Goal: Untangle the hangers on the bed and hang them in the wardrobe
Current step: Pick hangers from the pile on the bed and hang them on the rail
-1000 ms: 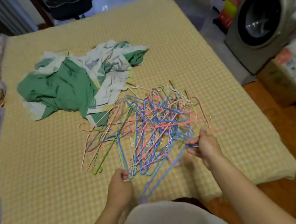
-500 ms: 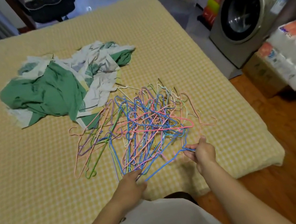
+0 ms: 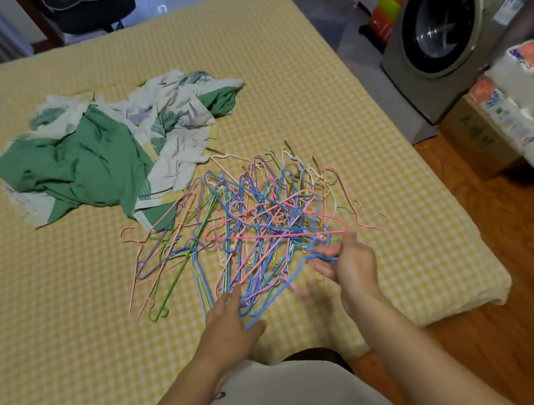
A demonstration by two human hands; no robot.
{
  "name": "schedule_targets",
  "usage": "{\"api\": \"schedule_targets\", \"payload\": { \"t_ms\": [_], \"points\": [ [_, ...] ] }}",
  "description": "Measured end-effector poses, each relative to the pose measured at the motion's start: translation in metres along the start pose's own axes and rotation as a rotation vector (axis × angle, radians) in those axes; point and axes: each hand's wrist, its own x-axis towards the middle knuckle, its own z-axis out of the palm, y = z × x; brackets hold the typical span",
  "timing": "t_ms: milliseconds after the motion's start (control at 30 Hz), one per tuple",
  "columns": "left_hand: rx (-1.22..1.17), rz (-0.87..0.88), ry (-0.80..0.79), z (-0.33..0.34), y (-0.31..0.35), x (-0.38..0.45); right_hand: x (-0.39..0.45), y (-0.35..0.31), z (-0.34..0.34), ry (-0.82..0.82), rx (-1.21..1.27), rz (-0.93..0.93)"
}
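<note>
Blue hanger (image 3: 274,296) is lifting from tangled hangers (image 3: 255,225); right hand (image 3: 351,264) apparently pinching it; left hand (image 3: 230,322), now spread, is pressing beside.

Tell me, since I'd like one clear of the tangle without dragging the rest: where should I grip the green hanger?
Grip the green hanger by its hook end, coming from the pile's left edge. It lies at the heap's left fringe, hook toward the person on bare bedspread, its far end buried under others, so it probably slides out lengthwise.
</note>
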Motion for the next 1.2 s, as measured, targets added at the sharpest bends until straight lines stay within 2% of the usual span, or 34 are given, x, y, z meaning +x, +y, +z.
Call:
{"api": "schedule_targets", "payload": {
  "t_ms": [100, 167, 200, 267, 333, 400, 500, 567, 733, 800, 867, 933, 1033, 1100, 1200],
  "points": [
    [-0.062, -0.065, 0.098, -0.012, -0.002, 0.003, -0.008, -0.003, 0.026, -0.302, -0.053, -0.017],
    [-0.071, -0.176, 0.232, -0.020, -0.009, -0.004, 0.010, -0.002, 0.031, -0.530, -0.114, 0.061],
    [-0.082, -0.241, 0.294, -0.023, -0.014, -0.009, 0.027, 0.001, 0.030, -0.583, -0.184, 0.085],
    [-0.124, -0.399, 0.375, -0.021, -0.031, -0.011, 0.083, 0.017, 0.025, -0.539, -0.501, 0.037],
    [-0.173, -0.480, 0.434, -0.022, -0.040, -0.023, 0.128, 0.023, 0.014, -0.368, -0.886, -0.126],
    [-0.235, -0.558, 0.501, -0.016, -0.051, -0.025, 0.175, 0.029, 0.016, -0.252, -1.165, -0.209],
    [-0.296, -0.671, 0.567, -0.004, -0.063, -0.020, 0.230, 0.034, 0.036, -0.166, -1.306, -0.214],
    [-0.335, -0.731, 0.569, 0.006, -0.069, -0.017, 0.256, 0.045, 0.050, -0.159, -1.361, -0.151],
    [-0.466, -0.788, 0.575, 0.026, -0.066, -0.023, 0.285, 0.066, 0.064, -0.096, -1.197, 0.007],
    [-0.529, -0.793, 0.570, 0.031, -0.066, -0.026, 0.282, 0.067, 0.068, -0.092, -1.130, -0.037],
    [-0.568, -0.778, 0.591, 0.029, -0.064, -0.028, 0.249, 0.051, 0.075, -0.150, -0.883, -0.080],
    [-0.603, -0.731, 0.613, 0.020, -0.057, -0.031, 0.224, 0.033, 0.075, -0.190, -0.641, -0.151],
    [-0.626, -0.638, 0.620, 0.009, -0.051, -0.030, 0.182, 0.005, 0.062, -0.246, -0.524, -0.341],
    [-0.681, -0.550, 0.625, -0.001, -0.049, -0.027, 0.160, -0.012, 0.047, -0.259, -0.627, -0.532],
    [-0.708, -0.321, 0.636, -0.027, -0.037, -0.025, 0.130, -0.052, 0.037, -0.268, -0.742, -0.727]
  ]
}}
